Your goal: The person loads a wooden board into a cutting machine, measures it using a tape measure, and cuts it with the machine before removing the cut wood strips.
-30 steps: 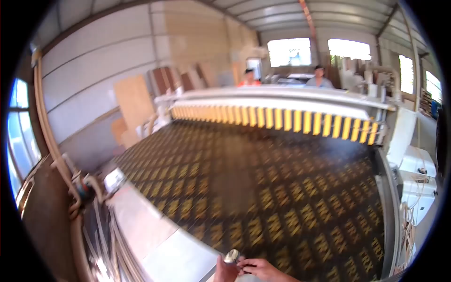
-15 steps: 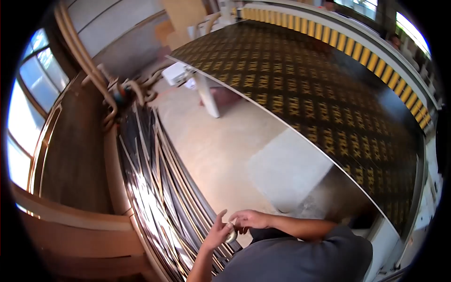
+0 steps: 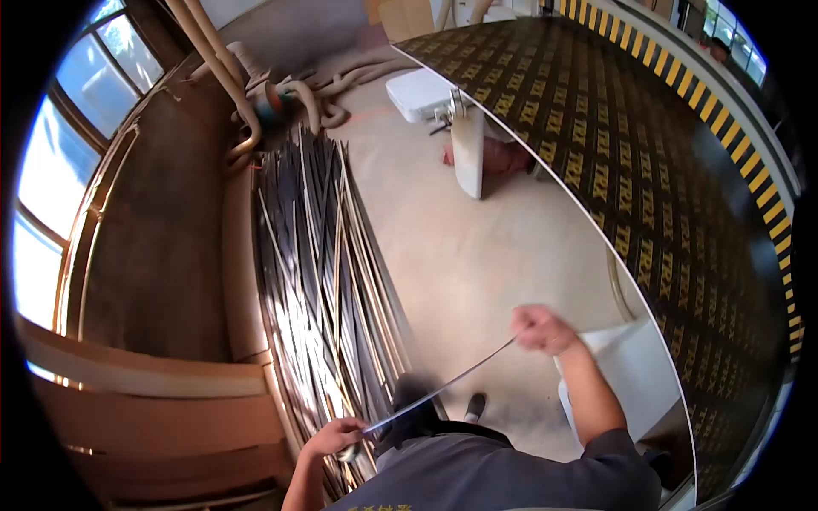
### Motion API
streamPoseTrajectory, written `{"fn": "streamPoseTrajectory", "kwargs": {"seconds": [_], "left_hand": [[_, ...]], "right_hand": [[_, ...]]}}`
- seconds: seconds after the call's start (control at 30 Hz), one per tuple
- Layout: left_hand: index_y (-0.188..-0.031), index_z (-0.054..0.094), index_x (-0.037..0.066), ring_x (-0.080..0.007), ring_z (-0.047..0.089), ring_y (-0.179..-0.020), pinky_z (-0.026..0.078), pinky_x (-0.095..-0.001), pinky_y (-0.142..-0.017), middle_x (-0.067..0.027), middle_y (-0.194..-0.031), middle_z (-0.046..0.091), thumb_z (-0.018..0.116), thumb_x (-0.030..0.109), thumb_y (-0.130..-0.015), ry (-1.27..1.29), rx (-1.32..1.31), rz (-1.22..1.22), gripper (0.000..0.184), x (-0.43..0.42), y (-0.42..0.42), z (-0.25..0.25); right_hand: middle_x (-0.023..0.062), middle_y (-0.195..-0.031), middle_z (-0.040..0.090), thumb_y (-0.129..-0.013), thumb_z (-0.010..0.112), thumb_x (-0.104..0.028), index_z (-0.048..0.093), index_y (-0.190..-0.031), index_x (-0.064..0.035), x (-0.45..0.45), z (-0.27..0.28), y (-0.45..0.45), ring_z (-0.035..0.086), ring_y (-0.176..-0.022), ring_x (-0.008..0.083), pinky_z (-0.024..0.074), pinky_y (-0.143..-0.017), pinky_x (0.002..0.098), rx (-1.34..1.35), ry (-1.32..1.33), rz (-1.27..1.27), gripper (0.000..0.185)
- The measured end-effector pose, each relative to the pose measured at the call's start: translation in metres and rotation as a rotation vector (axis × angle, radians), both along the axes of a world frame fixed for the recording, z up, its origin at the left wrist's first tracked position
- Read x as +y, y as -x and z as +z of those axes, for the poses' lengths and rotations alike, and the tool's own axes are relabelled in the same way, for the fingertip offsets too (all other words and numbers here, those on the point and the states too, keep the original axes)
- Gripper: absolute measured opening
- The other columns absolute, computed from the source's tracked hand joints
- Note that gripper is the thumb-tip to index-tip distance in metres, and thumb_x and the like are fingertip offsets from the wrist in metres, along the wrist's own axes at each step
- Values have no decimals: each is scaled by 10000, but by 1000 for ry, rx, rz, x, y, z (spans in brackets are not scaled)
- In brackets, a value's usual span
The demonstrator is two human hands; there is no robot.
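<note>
A workshop for sheet material, as it appears to anyone standing inside. The main evidence is the broad dark panel [image 3: 652, 200], its face printed over and over with yellow TRX lettering and lying flat; along the panel's right side runs a guard curtain [image 3: 709, 106] striped yellow and black, as found on large machines. To the panel's left spreads a dusty, bare floor [image 3: 460, 247], and farther left a heap of long, narrow strips [image 3: 328, 255]. Thick tan hoses [image 3: 366, 78] snake across the ground beyond the panel's left edge; tall windows [image 3: 51, 192] stand well apart from it, at far left.
</note>
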State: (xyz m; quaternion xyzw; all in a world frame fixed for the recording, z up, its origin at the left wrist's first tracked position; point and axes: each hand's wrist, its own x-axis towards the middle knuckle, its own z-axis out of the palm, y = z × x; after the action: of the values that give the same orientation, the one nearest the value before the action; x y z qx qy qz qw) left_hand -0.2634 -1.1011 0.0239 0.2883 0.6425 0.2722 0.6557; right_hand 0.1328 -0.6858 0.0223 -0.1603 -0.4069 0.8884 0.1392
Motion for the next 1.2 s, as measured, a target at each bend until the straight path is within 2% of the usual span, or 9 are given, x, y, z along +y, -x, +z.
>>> {"fn": "streamPoseTrajectory", "kwargs": {"seconds": [0.17, 0.27, 0.43, 0.57, 0.63, 0.77, 1.0, 1.1, 1.2], "left_hand": [[-984, 808, -6, -81, 671, -773, 536, -252, -735, -21, -820, 762, 676, 240, -1072, 25, 205, -12, 292, 146, 136, 6], [-1015, 807, -2, -119, 699, -836, 553, -285, -802, -53, -882, 777, 622, 290, -1091, -295, 41, -22, 354, 289, 211, -22], [-977, 814, 37, -221, 650, -933, 517, -389, -892, -82, -838, 719, 630, 249, -1065, -840, 258, -183, 294, 542, 253, 21], [-1027, 819, 51, -287, 634, -917, 514, -428, -900, -127, -937, 721, 600, 164, -1040, -1055, 336, -384, 247, 716, 294, 59], [-1028, 808, 40, -271, 640, -888, 521, -431, -883, -123, -962, 732, 574, 175, -1055, -1429, 487, -453, 272, 823, 334, 23], [-997, 794, 41, -161, 622, -848, 496, -351, -799, -58, -889, 731, 552, 370, -1083, -1031, 257, -148, 417, 1067, 415, 117], [-896, 799, 38, -98, 612, -769, 452, -288, -672, -26, -887, 767, 621, 319, -1053, -1059, 391, 23, 367, 1378, 593, 241], [-872, 779, 32, -104, 581, -719, 441, -287, -632, -9, -789, 688, 637, 332, -1038, -1139, 332, 128, 372, 1481, 656, 265], [-838, 764, 27, -106, 572, -714, 438, -288, -620, -5, -757, 648, 653, 367, -1020, -1096, 351, 53, 401, 1589, 713, 260]], "right_hand": [[-15, -748, 555, -1044, 625, -406, 618, -1189, -100, 110, 72, 84, 497, -598, 94, 405, -571, 257, 105, -11, -781, 339], [125, -1132, 727, -1062, 547, -526, 464, -1525, -56, 149, 12, 190, 698, -950, 241, 560, -877, 388, -65, -155, -564, 665], [100, -1465, 596, -1087, 621, -261, 328, -1665, -82, 160, -33, 421, 576, -1370, 234, 463, -1162, 435, -267, -50, -328, 673], [108, -1212, 704, -1088, 550, -316, 578, -1396, -5, 262, -45, 510, 693, -1148, 265, 554, -1044, 469, 271, 169, -394, 439], [103, -1109, 710, -1108, 491, -391, 623, -1274, 12, 314, -42, 535, 702, -1037, 243, 560, -986, 430, 90, 200, -389, 456], [61, -922, 730, -1115, 499, -450, 695, -1199, -17, 425, -85, 587, 703, -831, 183, 570, -790, 346, -33, 505, -273, 483], [68, -1011, 760, -970, 734, -305, 789, -1097, -39, 580, -102, 591, 680, -916, 163, 533, -864, 340, -421, -296, -312, 300], [106, -1023, 779, -933, 790, -208, 783, -1065, -33, 597, -133, 607, 741, -972, 193, 569, -881, 330, -626, 362, -280, 219], [95, -969, 773, -903, 819, -172, 768, -1003, -18, 582, -131, 653, 728, -923, 177, 554, -851, 316, -550, 523, -518, 190]]}}
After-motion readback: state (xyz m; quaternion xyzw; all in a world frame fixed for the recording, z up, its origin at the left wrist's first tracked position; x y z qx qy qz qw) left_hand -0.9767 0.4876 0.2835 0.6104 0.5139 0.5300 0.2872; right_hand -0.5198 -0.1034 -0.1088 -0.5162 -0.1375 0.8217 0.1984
